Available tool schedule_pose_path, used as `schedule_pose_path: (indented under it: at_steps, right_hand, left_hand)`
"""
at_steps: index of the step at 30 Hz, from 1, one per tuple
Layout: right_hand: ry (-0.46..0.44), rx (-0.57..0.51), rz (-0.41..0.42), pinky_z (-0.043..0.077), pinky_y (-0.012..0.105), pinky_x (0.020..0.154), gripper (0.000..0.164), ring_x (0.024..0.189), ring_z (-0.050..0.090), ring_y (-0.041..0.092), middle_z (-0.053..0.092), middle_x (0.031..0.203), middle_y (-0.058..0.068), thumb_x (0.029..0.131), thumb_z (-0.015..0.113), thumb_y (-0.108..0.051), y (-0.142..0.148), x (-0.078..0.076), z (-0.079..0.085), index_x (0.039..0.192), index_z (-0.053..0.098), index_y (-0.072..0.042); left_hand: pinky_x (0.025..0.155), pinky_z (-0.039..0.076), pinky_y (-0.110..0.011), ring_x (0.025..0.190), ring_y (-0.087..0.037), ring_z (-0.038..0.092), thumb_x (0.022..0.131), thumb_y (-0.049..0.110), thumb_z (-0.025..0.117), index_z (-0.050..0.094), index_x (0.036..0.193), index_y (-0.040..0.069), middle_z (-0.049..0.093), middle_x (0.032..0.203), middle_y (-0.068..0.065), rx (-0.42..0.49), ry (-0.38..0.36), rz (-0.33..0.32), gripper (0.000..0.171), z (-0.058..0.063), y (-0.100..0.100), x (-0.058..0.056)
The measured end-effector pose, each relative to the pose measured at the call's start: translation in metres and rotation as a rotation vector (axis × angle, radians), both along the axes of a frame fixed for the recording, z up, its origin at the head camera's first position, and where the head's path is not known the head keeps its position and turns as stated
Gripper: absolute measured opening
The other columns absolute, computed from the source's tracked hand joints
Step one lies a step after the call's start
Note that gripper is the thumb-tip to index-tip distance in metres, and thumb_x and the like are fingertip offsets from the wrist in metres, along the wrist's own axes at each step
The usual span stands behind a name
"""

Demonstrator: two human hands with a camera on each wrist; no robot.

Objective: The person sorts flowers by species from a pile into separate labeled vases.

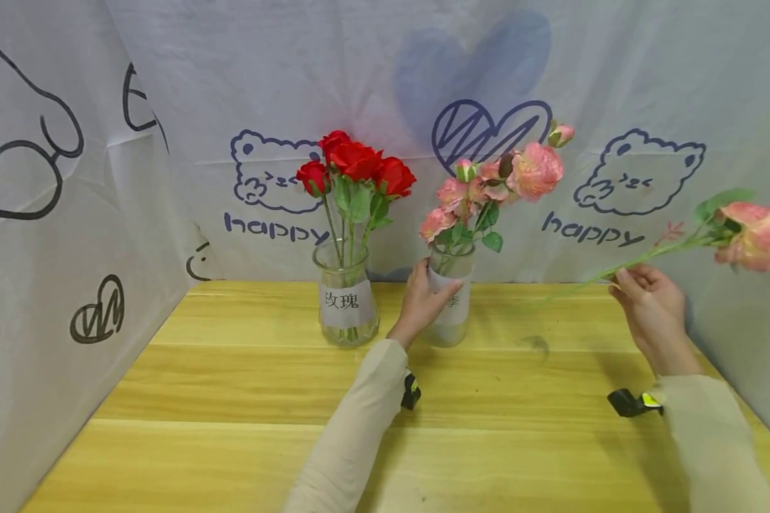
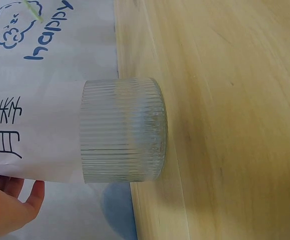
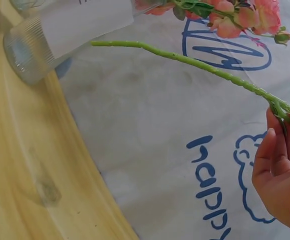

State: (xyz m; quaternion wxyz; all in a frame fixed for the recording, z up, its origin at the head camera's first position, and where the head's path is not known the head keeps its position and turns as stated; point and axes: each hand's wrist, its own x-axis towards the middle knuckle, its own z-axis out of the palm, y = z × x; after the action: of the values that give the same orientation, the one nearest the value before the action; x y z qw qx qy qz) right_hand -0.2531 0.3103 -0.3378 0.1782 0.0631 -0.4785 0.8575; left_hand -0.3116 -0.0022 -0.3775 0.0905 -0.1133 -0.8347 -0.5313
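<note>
My left hand (image 1: 423, 299) grips a ribbed glass vase (image 1: 448, 333), its thumb across the white paper label (image 2: 19, 130). Several pink flowers (image 1: 481, 185) stand in that vase. Out to the right, my right hand (image 1: 654, 313) pinches the green stem (image 3: 205, 66) of a single pink flower (image 1: 760, 235). The bloom points right, and the bare stem end reaches left towards the vase without touching it. In the right wrist view the thumb and fingers close on the stem where it branches; the bloom is out of that view.
Left of the held vase stands another glass vase (image 1: 346, 335) with a paper label and several red roses (image 1: 359, 164). Both vases are on a wooden table (image 1: 244, 399). A white cloth (image 1: 282, 64) with printed bears and hearts hangs behind and at the sides.
</note>
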Motion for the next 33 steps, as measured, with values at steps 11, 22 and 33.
schedule_pose_path:
  at_steps: [11, 22, 33]
  right_hand:
    - [-0.002, 0.021, -0.038, 0.054, 0.020, 0.063, 0.009, 0.071, 0.063, 0.014, 0.063, 0.079, 0.006, 0.086, 0.068, 0.003, -0.010, -0.007, 0.023, 0.087, 0.059, 0.000]
    - [0.024, 0.003, -0.037, 0.052, 0.020, 0.060, 0.009, 0.078, 0.062, 0.015, 0.065, 0.083, 0.007, 0.086, 0.069, 0.001, -0.026, -0.018, 0.050, 0.091, 0.061, 0.001]
    - [0.032, 0.019, -0.112, 0.050, 0.018, 0.057, 0.013, 0.078, 0.063, 0.015, 0.066, 0.087, 0.007, 0.088, 0.067, -0.002, -0.045, -0.027, 0.075, 0.099, 0.061, 0.001]
  left_hand:
    - [0.105, 0.037, -0.045, 0.130, -0.033, 0.040, 0.090, 0.035, 0.069, 0.032, 0.145, -0.003, 0.041, 0.142, -0.022, -0.011, 0.002, -0.001, 0.077, -0.001, 0.001, -0.001]
    - [0.106, 0.037, -0.046, 0.131, -0.033, 0.039, 0.090, 0.036, 0.068, 0.030, 0.146, -0.002, 0.040, 0.143, -0.021, -0.013, -0.010, 0.001, 0.078, -0.002, 0.000, -0.001]
    - [0.106, 0.037, -0.046, 0.131, -0.034, 0.039, 0.090, 0.035, 0.069, 0.031, 0.145, -0.003, 0.041, 0.142, -0.022, -0.013, 0.006, 0.003, 0.077, 0.000, 0.000, 0.000]
